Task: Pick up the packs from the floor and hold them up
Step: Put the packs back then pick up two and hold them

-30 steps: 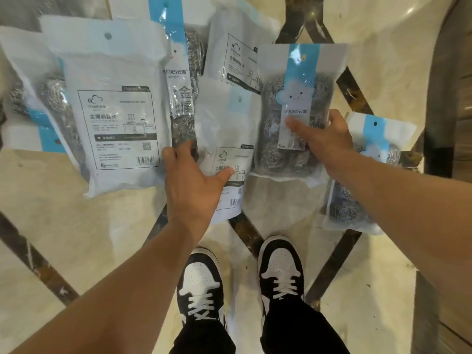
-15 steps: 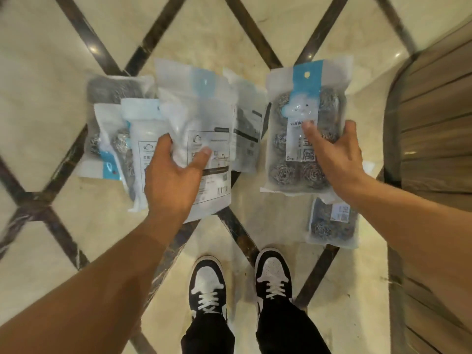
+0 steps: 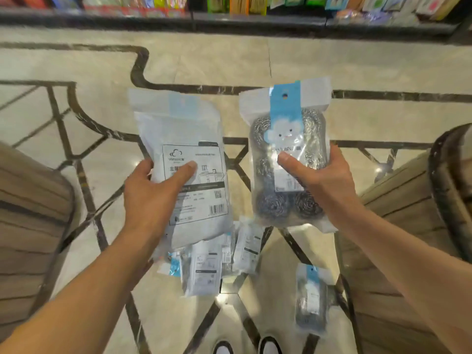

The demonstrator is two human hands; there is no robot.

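Step in hand: the hold-up. Two packs are off the floor [image 3: 332,60] and raised in front of the person, one per hand; the pick-up for these two looks done.

Largest item: the pack in the left hand [image 3: 150,198], a white pouch [image 3: 184,139] turned back-side out, with printed label and barcode facing the camera. Grip: thumb pressed on the label face, fingers wrapped behind the left edge, pinching the pouch at mid-height. Contents hidden behind the opaque back.

Next: the pack in the right hand [image 3: 324,180], a clear pouch [image 3: 288,123] with a blue header strip and a cloud figure. Inside are coiled steel scourers, several, stacked in rows; exact count uncertain under glare. Grip: thumb on the front, fingers curled round the right edge, closed on the pouch.

Smaller: a loose heap of packs [image 3: 207,264] lies on the floor below the left-hand pouch, overlapping each other. One single pack [image 3: 310,297] lies apart to the right, near a wooden fixture [image 3: 398,251].

Next move, as judged: keep both pouches level and firmly pinched; the film is slick, so a slack thumb could let one slide. The floor packs would need a free hand or stacking into the present grips.
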